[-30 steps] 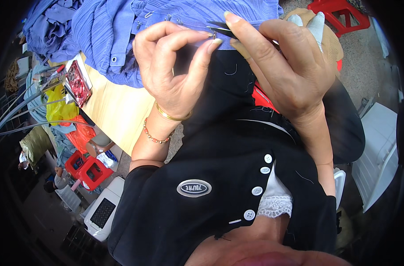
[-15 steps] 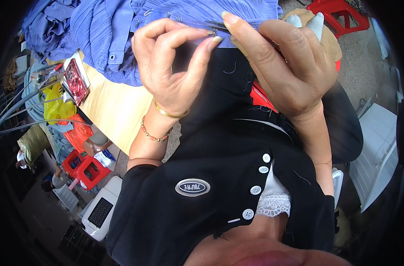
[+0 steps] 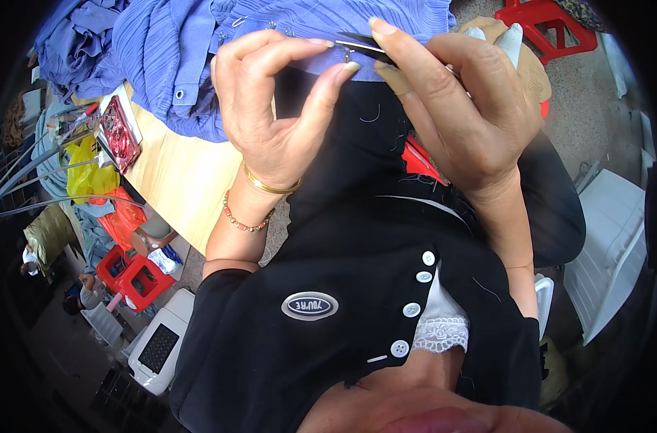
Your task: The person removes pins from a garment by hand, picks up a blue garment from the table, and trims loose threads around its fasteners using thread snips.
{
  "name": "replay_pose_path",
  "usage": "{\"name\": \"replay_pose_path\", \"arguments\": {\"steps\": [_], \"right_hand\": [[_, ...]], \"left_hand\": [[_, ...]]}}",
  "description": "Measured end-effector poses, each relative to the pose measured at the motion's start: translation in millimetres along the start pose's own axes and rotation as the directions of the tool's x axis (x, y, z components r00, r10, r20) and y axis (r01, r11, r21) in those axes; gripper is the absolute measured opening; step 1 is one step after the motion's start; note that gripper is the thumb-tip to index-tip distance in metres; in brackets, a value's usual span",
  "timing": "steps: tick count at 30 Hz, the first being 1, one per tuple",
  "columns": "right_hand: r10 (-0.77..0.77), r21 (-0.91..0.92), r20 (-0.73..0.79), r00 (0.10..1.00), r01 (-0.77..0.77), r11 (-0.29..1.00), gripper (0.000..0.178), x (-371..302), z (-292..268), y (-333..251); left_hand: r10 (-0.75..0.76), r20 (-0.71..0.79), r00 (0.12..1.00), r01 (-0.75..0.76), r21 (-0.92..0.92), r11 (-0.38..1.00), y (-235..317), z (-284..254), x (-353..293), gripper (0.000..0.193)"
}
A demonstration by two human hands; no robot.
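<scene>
Over the blue ribbed cloth (image 3: 188, 43), my left hand (image 3: 274, 97) is curled, thumb and index finger close about a small metal piece (image 3: 348, 56). The piece stands at the thumb tip; its exact kind is too small to tell. Small thread snips (image 3: 362, 45) with dark pointed blades sit in my right hand (image 3: 462, 101). Their blades are slightly apart, points toward the left index fingertip, right by the metal piece. A tan wrap covers one right fingertip, and pale covers sit on two others. Several small metal pins (image 3: 272, 26) lie on the cloth beyond my left hand.
The blue cloth covers the far part of a wooden table (image 3: 173, 184). A red patterned case (image 3: 119, 133) and a yellow bag (image 3: 90, 169) are at left. Red stools (image 3: 137, 278) stand at lower left and far right (image 3: 548, 29). A white plastic chair (image 3: 606, 245) is at right.
The left index fingertip has drawn back a little from the metal piece, widening the gap to the thumb. The snips' blades show further apart. My right hand has barely shifted.
</scene>
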State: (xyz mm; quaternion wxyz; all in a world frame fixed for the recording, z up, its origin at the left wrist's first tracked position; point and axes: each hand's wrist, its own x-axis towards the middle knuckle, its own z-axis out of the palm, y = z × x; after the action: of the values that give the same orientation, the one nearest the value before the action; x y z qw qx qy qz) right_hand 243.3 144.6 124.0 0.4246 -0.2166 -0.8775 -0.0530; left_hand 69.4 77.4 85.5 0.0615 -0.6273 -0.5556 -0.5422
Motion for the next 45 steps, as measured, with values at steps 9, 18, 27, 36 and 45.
{"name": "replay_pose_path", "arguments": {"steps": [9, 18, 27, 36, 45], "right_hand": [[-0.053, -0.026, -0.004, 0.999, 0.053, 0.998, 0.048, -1, 0, 4], [-0.094, -0.119, 0.037, 0.995, 0.098, 0.988, 0.041, 4, -3, 2], [-0.115, -0.158, 0.047, 0.992, 0.121, 0.98, 0.037, 6, -4, 3], [-0.064, 0.04, 0.097, 0.993, 0.06, 0.997, 0.037, 11, -6, 10], [0.328, 0.484, 0.05, 0.943, -0.31, 0.818, 0.033, -14, 4, 29]], "left_hand": [[-0.008, 0.009, 1.0, 0.008, -0.011, 1.0, 1, 0, 3, 0.032], [-0.004, 0.005, 1.0, 0.005, -0.039, 0.999, -2, -1, 1, 0.031], [-0.074, 0.124, 0.99, 0.079, -0.037, 0.996, 7, -8, 9, 0.035], [-0.06, 0.108, 0.992, 0.06, -0.002, 0.998, 7, -9, 11, 0.036], [-0.004, 0.151, 0.988, -0.005, 0.06, 0.998, 6, -11, 10, 0.04]]}}
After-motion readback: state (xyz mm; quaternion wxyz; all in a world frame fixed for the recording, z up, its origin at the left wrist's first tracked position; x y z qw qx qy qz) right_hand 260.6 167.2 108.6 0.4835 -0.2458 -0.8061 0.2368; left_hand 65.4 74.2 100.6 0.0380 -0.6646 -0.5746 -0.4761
